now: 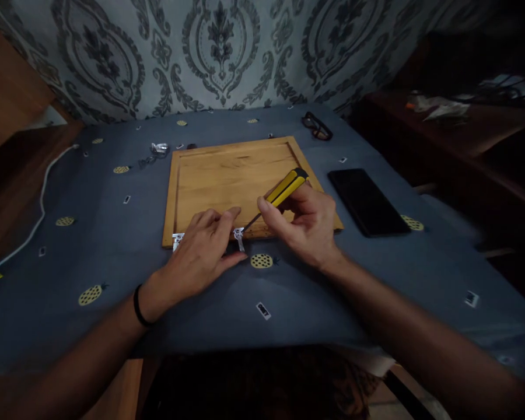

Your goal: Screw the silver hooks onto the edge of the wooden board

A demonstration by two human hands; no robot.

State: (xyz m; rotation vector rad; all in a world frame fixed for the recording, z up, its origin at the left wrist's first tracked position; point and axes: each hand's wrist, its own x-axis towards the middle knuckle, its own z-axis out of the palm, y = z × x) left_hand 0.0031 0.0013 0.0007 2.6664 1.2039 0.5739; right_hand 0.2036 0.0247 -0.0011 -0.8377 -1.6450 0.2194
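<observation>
Just one screwdriver (287,186) (right hand (308,224)), one wooden panel (227,181)

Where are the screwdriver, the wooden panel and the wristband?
Screwdriver (287,186): head view, yellow handle.
Wooden panel (231,181): head view, bare middle of its face.
Wristband (137,304): head view, outer side.

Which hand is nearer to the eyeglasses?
Right. The eyeglasses lie beyond the right hand, which holds a screwdriver; the left hand is farther off to the left.
</observation>
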